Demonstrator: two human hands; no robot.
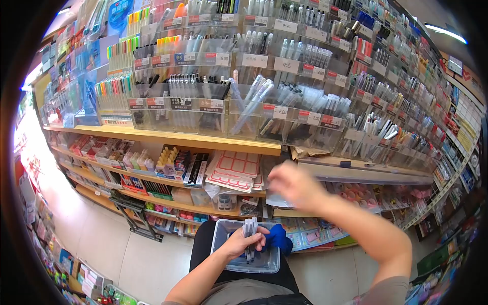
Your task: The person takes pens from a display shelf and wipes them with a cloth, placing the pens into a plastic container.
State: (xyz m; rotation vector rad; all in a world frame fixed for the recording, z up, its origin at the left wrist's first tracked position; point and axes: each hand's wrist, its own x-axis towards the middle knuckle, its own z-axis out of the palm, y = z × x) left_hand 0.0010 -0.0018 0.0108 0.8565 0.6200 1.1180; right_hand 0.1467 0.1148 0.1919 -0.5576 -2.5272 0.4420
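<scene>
My left hand point(242, 243) is closed around a bundle of clear-barrelled pens point(249, 227), held upright over a clear plastic bin point(277, 262) on my lap. A blue cloth point(277, 238) lies at the bin's right side, close to the pens. My right hand point(292, 184) is raised in front of the shelf edge, right of the stacked red-bordered label sheets point(235, 168). It is blurred by motion, and its fingers look bent; whether they hold anything cannot be made out.
Clear racks of pens with price tags point(279, 112) rise ahead above a wooden shelf edge point(203, 140). Lower shelves hold boxes and bottles of glue point(166, 158). A black folding stand point(134, 216) is at the lower left, and more goods line both sides.
</scene>
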